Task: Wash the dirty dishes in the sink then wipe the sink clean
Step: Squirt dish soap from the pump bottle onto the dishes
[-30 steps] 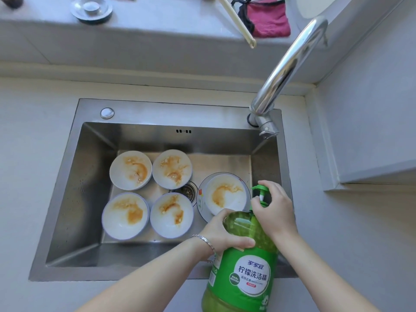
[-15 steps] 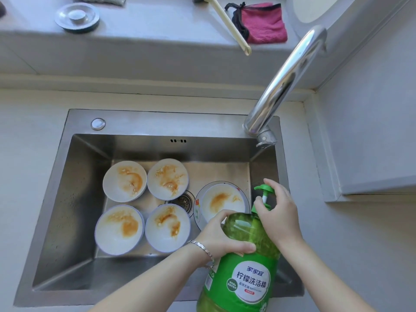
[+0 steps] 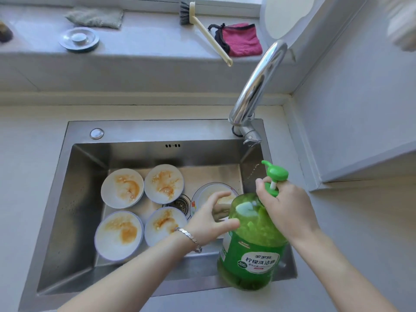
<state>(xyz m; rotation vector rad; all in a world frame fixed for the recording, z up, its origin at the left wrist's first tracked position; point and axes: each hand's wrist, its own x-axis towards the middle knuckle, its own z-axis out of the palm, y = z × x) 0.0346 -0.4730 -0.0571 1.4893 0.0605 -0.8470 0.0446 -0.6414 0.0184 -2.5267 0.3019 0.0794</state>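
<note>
Several small white dishes with orange-brown stains lie in the steel sink [image 3: 157,129], such as one dish [image 3: 122,188] at the back left and another [image 3: 119,235] at the front left. A further stained dish sits on a rimmed plate [image 3: 202,192] at the right, partly hidden by my left hand. A big green detergent bottle [image 3: 252,251] stands at the sink's front right corner. My right hand [image 3: 288,210] grips its neck just under the raised green pump head [image 3: 275,172]. My left hand [image 3: 209,221] has spread fingers, with the thumb and fingertips against the bottle's left shoulder.
The chrome faucet [image 3: 258,86] arches over the sink's back right corner. The drain [image 3: 181,202] lies between the dishes. On the ledge behind lie a dish brush [image 3: 204,30], a pink cloth [image 3: 240,39], a grey cloth [image 3: 94,16] and a metal strainer lid [image 3: 78,39]. A wall edge juts out at right.
My left hand has loosened from its grip on the bottle and spread its fingers. My right hand has slid from the pump top down to the neck, and the pump head now stands up.
</note>
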